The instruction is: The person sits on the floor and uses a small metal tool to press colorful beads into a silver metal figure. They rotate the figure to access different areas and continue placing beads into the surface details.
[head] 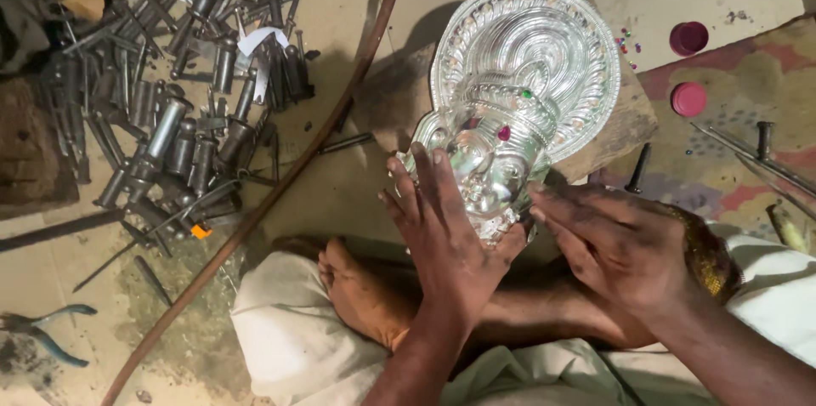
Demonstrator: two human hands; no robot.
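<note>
A silver embossed face mask (510,108) is gripped at its lower end by both hands — the left hand (442,227) spread flat against its side, the right hand (612,244) cupped around its chin. It is propped on a wooden block (633,121) on the floor (340,193). Beyond, steel punches (178,91) are heaped — two pink caps (688,66) lie right.

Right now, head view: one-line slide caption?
Both hands, left hand and right hand, grip a silver embossed mask on a wooden block, beside a pile of metal punches.

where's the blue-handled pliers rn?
Head view, bottom-left corner: the blue-handled pliers lie on the floor, below the pile of metal punches, left of the long curved rod.
</note>
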